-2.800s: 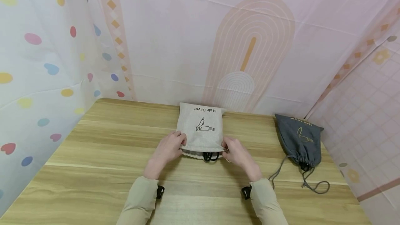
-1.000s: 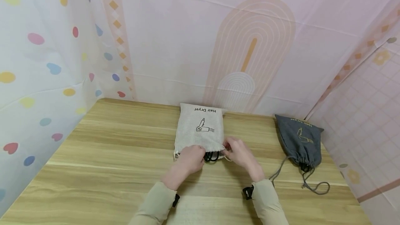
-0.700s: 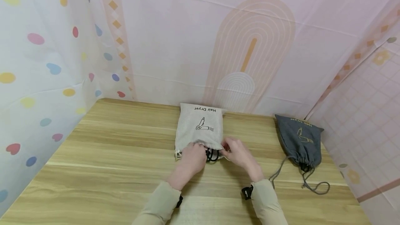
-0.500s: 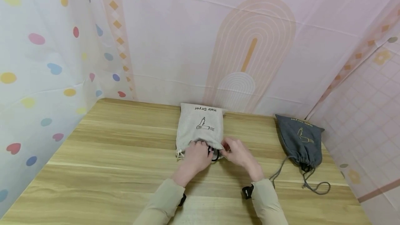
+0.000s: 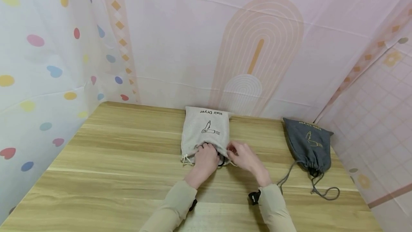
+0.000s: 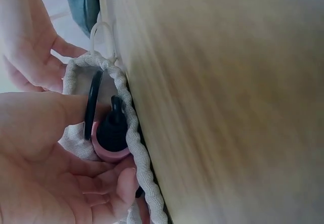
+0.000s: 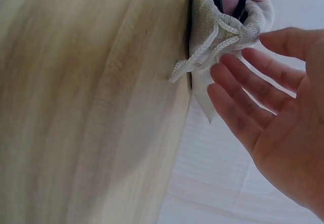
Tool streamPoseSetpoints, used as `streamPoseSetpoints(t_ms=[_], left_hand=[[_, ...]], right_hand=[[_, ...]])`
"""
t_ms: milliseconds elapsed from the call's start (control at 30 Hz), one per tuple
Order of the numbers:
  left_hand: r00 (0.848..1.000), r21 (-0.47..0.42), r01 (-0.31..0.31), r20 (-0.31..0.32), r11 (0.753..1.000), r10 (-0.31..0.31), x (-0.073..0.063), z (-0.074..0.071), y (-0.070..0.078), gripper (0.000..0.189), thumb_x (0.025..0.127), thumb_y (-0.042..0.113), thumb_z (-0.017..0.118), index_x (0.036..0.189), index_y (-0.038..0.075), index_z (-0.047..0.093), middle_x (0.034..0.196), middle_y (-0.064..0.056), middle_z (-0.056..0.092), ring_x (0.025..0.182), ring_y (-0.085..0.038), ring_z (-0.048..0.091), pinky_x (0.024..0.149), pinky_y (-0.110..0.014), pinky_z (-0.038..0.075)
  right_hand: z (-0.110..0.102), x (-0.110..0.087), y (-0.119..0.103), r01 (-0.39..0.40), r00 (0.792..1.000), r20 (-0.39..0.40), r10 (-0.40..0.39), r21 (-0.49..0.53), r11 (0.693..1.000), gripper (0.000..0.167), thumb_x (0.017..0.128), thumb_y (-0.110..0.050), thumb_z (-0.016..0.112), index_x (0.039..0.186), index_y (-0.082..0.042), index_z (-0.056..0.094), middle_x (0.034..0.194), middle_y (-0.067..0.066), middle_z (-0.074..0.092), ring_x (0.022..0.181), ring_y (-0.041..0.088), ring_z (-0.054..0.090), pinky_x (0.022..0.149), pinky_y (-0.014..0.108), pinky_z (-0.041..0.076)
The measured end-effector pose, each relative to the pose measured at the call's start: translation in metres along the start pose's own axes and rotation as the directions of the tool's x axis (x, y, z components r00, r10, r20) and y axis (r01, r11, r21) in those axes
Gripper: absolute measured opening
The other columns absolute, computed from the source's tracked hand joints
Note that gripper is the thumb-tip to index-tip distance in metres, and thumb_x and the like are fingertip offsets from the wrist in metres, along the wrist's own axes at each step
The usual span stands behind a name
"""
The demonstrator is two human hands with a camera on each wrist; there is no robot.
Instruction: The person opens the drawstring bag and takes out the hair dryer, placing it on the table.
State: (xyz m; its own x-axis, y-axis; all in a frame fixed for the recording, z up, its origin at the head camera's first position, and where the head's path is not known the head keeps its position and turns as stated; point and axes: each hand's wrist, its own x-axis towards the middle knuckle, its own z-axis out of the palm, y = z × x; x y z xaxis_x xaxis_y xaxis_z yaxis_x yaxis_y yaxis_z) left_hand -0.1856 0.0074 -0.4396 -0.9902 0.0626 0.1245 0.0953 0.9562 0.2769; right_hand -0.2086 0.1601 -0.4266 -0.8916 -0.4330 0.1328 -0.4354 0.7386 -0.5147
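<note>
A beige drawstring bag [image 5: 206, 124] printed "Hair Dryer" lies on the table, its mouth facing me. My left hand [image 5: 207, 158] reaches into that mouth. In the left wrist view, its thumb and fingers grip the pink handle of a hair dryer [image 6: 110, 154], with a loop of black cord [image 6: 92, 102] beside it. The rest of the dryer is hidden in the bag. My right hand [image 5: 243, 156] is at the right corner of the mouth. In the right wrist view its fingers are extended and spread, the tips right at the gathered rim, near white drawstrings [image 7: 197, 54].
A dark grey drawstring bag [image 5: 309, 146], also printed "Hair Dryer", lies to the right with its cords [image 5: 325, 192] trailing on the wooden table [image 5: 128, 174]. Patterned cloth [image 5: 173, 46] hangs behind the table and at both sides.
My left hand has moved from the left edge of the bag's mouth rightward and into it, lifting the upper flap. My right hand stays at the corner, its fingers slightly looser.
</note>
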Motion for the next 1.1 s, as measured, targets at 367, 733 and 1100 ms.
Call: streamPoseSetpoints(t_ms=[367,733,1100], left_hand=[[0.997,-0.017,0.017,0.073,1.0,-0.016,0.003,-0.011,-0.014,0.048,0.079,0.027,0.074,0.107,-0.008,0.057,0.097,-0.021,0.062,0.087,-0.035,0.062,0.07,-0.043,0.055],[0.981,-0.141,-0.136,0.117,0.981,0.153,-0.001,-0.022,-0.043,0.035,0.073,0.016,0.075,0.098,-0.001,0.058,0.097,-0.016,0.063,0.087,-0.032,0.063,0.073,-0.043,0.053],[0.921,-0.218,-0.296,0.193,0.93,0.339,0.003,-0.033,-0.071,0.026,0.067,0.008,0.072,0.085,0.005,0.054,0.086,-0.008,0.057,0.08,-0.022,0.053,0.072,-0.038,0.048]], right_hand=[[0.0,0.003,-0.001,-0.003,0.997,-0.078,0.0,-0.035,0.999,0.024,0.088,-0.009,0.063,0.111,-0.002,0.061,0.115,0.015,0.06,0.104,0.031,0.062,0.087,0.041,0.054],[0.001,0.006,0.001,0.04,0.989,-0.142,-0.051,-0.073,0.996,0.037,0.086,-0.006,0.064,0.122,-0.003,0.057,0.129,0.016,0.055,0.122,0.032,0.053,0.104,0.045,0.044],[0.0,0.005,0.005,0.066,0.962,-0.259,-0.09,-0.102,0.993,0.043,0.08,0.001,0.066,0.122,-0.001,0.056,0.132,0.023,0.046,0.124,0.038,0.046,0.102,0.048,0.046]])
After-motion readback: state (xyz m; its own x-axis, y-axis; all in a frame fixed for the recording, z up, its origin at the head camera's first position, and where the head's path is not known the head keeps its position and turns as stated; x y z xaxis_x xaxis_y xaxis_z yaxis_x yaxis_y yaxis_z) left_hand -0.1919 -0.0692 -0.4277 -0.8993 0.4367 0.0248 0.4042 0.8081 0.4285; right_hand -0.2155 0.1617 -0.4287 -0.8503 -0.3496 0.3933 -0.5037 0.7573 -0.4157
